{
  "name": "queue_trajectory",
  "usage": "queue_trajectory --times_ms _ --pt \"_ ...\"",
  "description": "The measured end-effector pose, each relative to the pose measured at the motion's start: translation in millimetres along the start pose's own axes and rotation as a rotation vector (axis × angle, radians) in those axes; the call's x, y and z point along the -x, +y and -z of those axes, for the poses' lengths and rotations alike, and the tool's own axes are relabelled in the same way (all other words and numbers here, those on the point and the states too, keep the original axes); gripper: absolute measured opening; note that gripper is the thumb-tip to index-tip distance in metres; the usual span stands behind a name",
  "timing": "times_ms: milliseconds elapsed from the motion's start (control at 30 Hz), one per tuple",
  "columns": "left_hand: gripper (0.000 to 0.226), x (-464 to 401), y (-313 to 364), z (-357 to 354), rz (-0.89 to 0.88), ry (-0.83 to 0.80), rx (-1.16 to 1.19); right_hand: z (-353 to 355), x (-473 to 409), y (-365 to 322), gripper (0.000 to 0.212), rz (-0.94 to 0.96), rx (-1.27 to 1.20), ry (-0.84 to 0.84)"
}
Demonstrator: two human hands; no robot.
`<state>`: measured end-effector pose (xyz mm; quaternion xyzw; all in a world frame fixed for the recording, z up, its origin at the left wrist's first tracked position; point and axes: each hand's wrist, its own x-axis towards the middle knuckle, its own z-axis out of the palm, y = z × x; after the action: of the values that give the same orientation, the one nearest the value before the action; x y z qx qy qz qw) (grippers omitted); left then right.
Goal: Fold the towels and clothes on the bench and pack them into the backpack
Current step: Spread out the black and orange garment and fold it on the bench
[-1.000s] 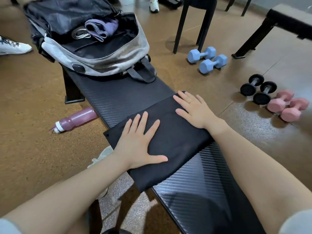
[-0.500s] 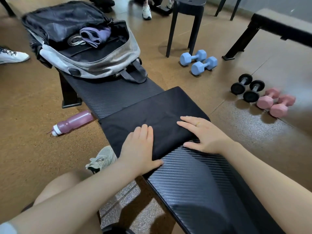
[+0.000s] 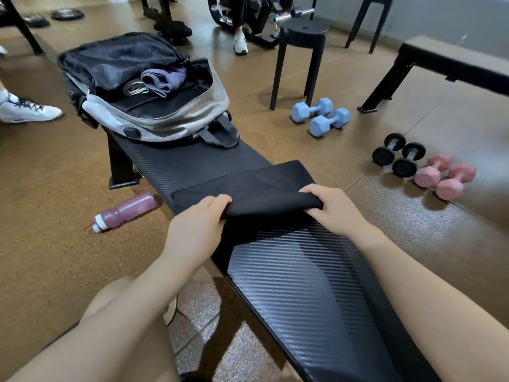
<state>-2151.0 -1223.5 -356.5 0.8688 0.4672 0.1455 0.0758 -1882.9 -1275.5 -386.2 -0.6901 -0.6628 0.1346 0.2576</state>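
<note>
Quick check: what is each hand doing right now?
Left hand: grips the near edge of the black cloth.
Right hand: grips the same edge, further right.

Both hands grip the near edge of a black cloth (image 3: 248,186) lying across the table (image 3: 303,271); left hand (image 3: 197,224) & right hand (image 3: 334,209) each curl fingers round the lifted edge. Open backpack (image 3: 154,117) sits at the table's far end w/ purple folded fabric (image 3: 165,78) inside. On the floor: pink bottle (image 3: 126,210) left of the table; blue dumbbells (image 3: 321,115), black dumbbells (image 3: 399,157), pink dumbbells (image 3: 443,177) to the right. Black stool (image 3: 301,59) stands beyond.
</note>
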Motion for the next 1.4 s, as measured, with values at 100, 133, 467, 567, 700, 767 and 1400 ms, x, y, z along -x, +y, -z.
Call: queue_trajectory --times_ms 100,133,467,567,700,767,1400 --pt "0.031 -13.1 0.2 23.9 -0.037 0.023 0.203 32.0 5.5 -14.5 0.015 -0.142 -0.304 -0.044" --pt "0.026 -18.6 2.1 33.2 -0.049 0.012 0.286 43.4 6.8 -17.8 0.013 -0.187 -0.406 -0.081" --pt "0.012 -87.7 -8.8 70.9 -0.117 -0.739 0.582 77.7 12.7 -2.7 0.066 -0.499 -0.808 -0.595" --pt "0.018 -110.1 -22.4 20.6 -0.17 -0.63 0.158 44.1 4.2 1.4 0.043 -0.546 -0.5 -0.422" --pt "0.026 -127.5 -30.3 -26.7 -0.155 -0.473 -0.071 9.4 -18.3 10.2 0.016 -0.533 -0.142 -0.181" --pt "0.027 -133.8 -30.7 -35.3 -0.179 -0.366 -0.166 3.4 -27.0 11.2 0.018 -0.592 0.031 -0.128" --pt "0.113 -96.6 -22.4 -80.9 -0.421 -0.4 -0.157 -33.2 0.0 16.5 0.06 -0.494 0.387 -0.047"
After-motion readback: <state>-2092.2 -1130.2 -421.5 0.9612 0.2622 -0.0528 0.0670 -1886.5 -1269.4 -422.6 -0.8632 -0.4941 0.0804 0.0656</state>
